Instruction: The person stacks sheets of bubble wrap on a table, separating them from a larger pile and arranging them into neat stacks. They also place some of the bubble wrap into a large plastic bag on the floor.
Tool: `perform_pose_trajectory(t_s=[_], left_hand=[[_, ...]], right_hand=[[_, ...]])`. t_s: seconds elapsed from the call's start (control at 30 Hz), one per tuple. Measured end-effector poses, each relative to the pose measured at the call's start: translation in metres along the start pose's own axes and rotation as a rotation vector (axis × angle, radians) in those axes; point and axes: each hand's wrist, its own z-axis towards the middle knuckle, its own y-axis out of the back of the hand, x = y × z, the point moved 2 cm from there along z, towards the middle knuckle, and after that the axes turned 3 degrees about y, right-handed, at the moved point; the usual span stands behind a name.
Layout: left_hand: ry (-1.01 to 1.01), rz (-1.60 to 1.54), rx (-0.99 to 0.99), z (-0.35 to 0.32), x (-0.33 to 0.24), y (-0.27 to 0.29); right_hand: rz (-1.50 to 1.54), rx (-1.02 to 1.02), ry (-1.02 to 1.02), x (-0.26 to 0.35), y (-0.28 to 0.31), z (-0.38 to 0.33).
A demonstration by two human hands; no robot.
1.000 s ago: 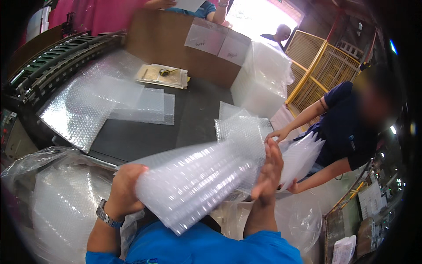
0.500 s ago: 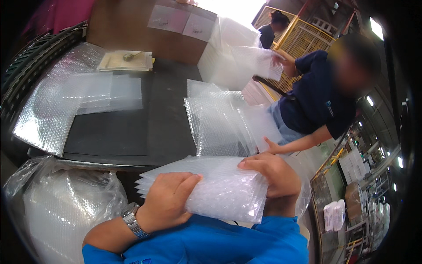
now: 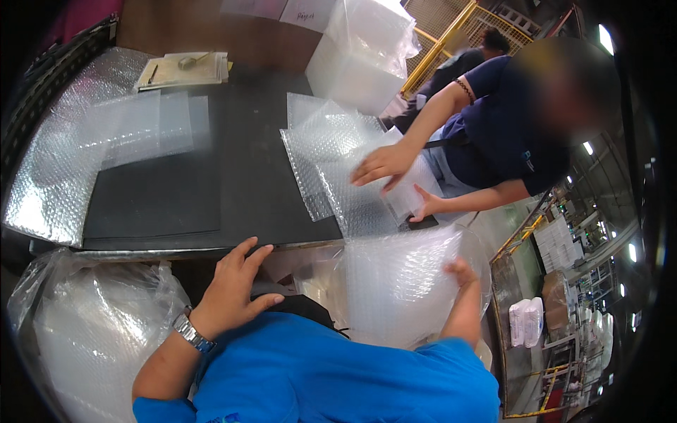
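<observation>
My left hand is held over my lap by the table's front edge, fingers spread, holding nothing. To the right, my right hand, slightly blurred, has its curled fingers at the right edge of a stack of clear bubble-wrap bags. This stack lies beside me, in front of the table, with thin clear plastic around it. Across the table corner, a co-worker's hands are over more bubble-wrap bags laid overlapping on the dark tabletop.
Bubble-wrap sheets and flat clear bags lie on the table's left side. Behind them sits a paper stack. A filled plastic bag stands at my left. A tall white stack stands at the back, near yellow fencing.
The bubble-wrap stack has gone from between my hands to my right side. My left hand has let go and opened. The co-worker's upper hand has come down onto the table bags.
</observation>
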Motion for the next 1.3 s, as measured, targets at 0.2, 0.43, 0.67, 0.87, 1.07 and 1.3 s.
perform_pose_trajectory(t_s=[0.2,0.43,0.67,0.87,1.07,1.3], left_hand=[[0.13,-0.046,0.075,-0.011,0.032,-0.013],[0.263,-0.061,0.017,-0.021,0.058,-0.005],[0.429,-0.479,-0.159,-0.033,0.056,0.029],[0.38,-0.494,-0.387,-0.054,0.065,0.086],[0.451,-0.18,-0.53,-0.074,0.105,0.148],[0.411,0.096,-0.631,-0.059,0.16,0.18]], right_hand=[[-0.03,0.014,-0.573,-0.216,0.025,0.006],[-0.375,0.176,-0.53,-0.163,-0.038,0.012],[-0.653,0.047,0.214,-0.103,-0.124,0.053],[-1.103,0.69,0.111,-0.132,-0.2,0.043],[-1.102,0.911,-0.075,-0.008,-0.255,0.032],[-1.293,1.087,-0.039,0.149,-0.332,0.015]])
